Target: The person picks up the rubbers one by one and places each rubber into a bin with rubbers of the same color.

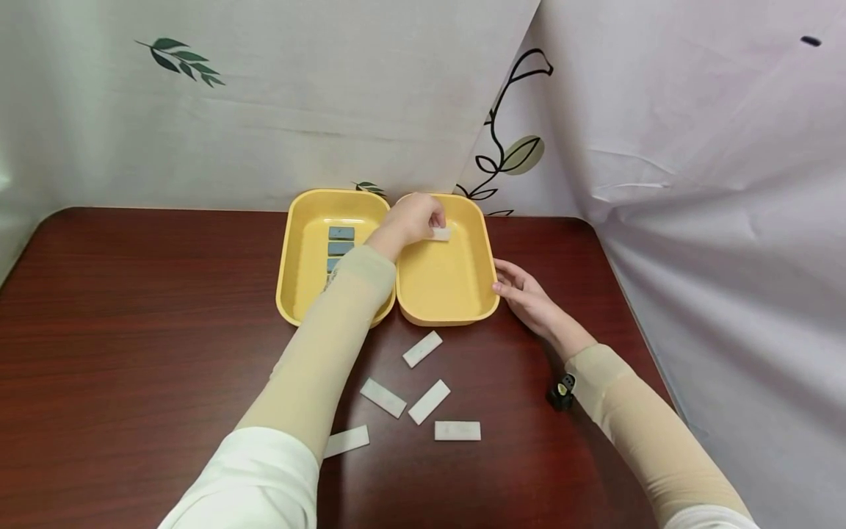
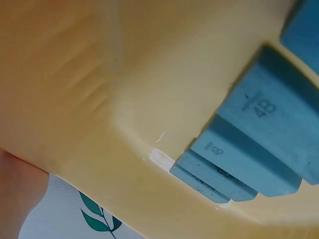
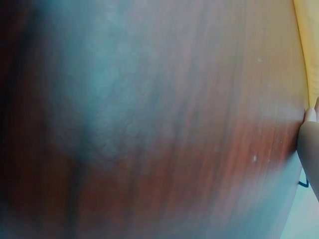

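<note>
Five white blocks [image 1: 429, 402] lie scattered on the desk [image 1: 165, 330] from where I stand, one with its end behind the left sleeve [image 1: 357, 294]. A sixth, the white piece [image 1: 442, 234], is at the far end of the right tray [image 1: 449, 286], pinched by the left hand [image 1: 413, 217], whose fingers hide part of it. I can't tell whether it touches the tray floor or hangs just above. The right hand [image 1: 525, 294] grips nothing; its thumb and fingers rest against the tray's outer side. The two hands are well apart.

To do this neatly, I'd square the piece to the far wall, lower it flat, and only then let the fingers part, lifting straight up so they don't drag it askew. The blue blocks [image 1: 341, 248] in the left tray [image 1: 286, 272] line up in a column, a fair pattern to match. A light touch from the right hand should steady the tray; a hard push could shove it into its neighbour. The left forearm crosses the left tray, so I'd raise the elbow to spare that row.
</note>
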Demonstrator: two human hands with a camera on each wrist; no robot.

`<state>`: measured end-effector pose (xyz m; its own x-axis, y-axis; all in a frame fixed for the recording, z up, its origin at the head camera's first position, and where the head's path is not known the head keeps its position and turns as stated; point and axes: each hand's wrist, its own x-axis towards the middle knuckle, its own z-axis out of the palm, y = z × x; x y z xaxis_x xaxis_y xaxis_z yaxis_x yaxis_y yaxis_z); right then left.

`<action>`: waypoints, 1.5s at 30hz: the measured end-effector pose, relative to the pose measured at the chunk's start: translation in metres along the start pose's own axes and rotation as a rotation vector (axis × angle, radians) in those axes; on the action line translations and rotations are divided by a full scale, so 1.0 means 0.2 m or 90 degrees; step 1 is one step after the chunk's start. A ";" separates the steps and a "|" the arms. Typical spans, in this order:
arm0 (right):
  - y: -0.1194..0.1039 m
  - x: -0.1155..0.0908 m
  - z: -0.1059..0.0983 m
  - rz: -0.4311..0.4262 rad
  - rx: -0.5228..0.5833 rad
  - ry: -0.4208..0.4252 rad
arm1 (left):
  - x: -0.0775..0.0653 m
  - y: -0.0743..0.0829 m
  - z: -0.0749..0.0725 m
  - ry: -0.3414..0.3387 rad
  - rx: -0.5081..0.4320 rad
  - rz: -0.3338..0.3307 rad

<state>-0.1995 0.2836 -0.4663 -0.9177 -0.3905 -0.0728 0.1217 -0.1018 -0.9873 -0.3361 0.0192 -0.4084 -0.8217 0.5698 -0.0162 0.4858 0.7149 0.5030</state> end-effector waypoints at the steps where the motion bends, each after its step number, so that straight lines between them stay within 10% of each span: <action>1: 0.00 0.00 0.00 -0.003 -0.002 -0.003 | 0.00 0.00 0.00 -0.002 0.001 -0.004; 45: 0.00 0.01 0.01 0.026 -0.012 0.028 | 0.03 0.03 0.03 0.007 0.038 -0.038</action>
<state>-0.1999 0.2813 -0.4664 -0.9281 -0.3527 -0.1193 0.1532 -0.0697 -0.9857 -0.3361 0.0296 -0.4097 -0.8530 0.5208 -0.0352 0.4522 0.7710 0.4484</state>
